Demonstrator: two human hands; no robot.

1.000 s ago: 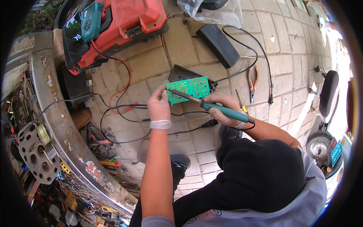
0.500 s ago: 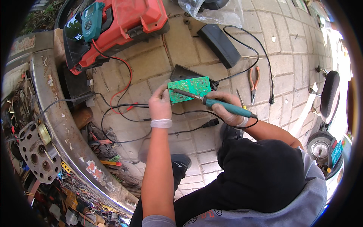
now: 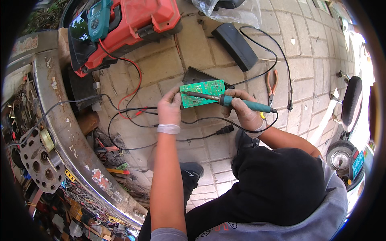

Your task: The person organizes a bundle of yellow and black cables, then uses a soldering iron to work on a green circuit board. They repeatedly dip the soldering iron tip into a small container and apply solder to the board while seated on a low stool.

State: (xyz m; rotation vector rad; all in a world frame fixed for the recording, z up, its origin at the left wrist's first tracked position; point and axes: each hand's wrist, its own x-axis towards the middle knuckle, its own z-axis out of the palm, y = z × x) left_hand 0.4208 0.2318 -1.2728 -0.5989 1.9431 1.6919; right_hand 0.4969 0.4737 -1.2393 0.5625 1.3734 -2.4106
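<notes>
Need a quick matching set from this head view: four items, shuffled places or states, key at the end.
Column one
1. Soldering iron
2. Circuit board
3. Pliers
4. Multimeter

Column two
A. At the red toolbox
B. Held at one end by the left hand
C. Teal handle in the right hand
D. Lying on the paving, orange handles

Pairs: 1-C, 2-B, 3-D, 4-A

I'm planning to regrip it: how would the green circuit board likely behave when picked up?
The green circuit board is probably stiff, looking flat with the left hand gripping one end. Its exposed, dotted face suggests it may be fragile.
</notes>
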